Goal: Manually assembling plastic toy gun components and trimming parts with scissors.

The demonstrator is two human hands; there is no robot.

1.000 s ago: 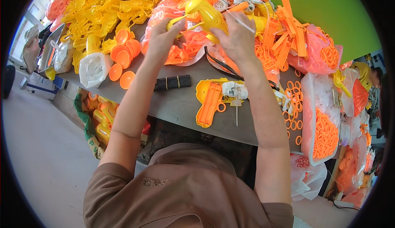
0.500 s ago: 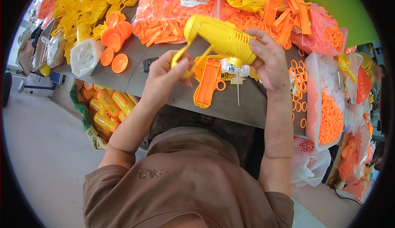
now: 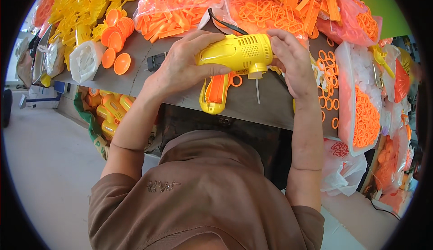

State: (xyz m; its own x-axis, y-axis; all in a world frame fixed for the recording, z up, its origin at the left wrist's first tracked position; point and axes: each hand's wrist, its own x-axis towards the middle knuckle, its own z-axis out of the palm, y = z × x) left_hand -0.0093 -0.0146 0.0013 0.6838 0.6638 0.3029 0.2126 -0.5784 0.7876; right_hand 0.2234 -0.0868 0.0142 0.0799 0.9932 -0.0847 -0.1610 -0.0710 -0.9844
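Observation:
A yellow plastic housing [image 3: 237, 51] with rows of vent holes lies between my hands above the grey table. My left hand [image 3: 182, 63] wraps round its left part, thumb along the lower edge. At its right end, my right hand [image 3: 291, 60] curves its fingers against the rounded edge. A yellow collar [image 3: 257, 68] with a pale piece and a thin rod [image 3: 258, 91] sticks out below the housing. Just under my left hand shows a yellow handle part with an orange insert [image 3: 218, 90], an orange ring [image 3: 236, 80] beside it. My left fingertips are hidden behind the housing.
Orange cups [image 3: 122, 64] and a white bag-lined container [image 3: 85, 61] stand left. Yellow parts [image 3: 90, 6] and orange strips [image 3: 167, 22] are heaped at the back. Loose orange rings [image 3: 327, 76] and a filled bin [image 3: 366, 119] lie right. A sack of yellow housings [image 3: 112, 110] stands below.
The yellow housing has come down and levelled out over the white mechanism, which is now hidden. My left hand has shifted from the handle end to wrap the housing's body.

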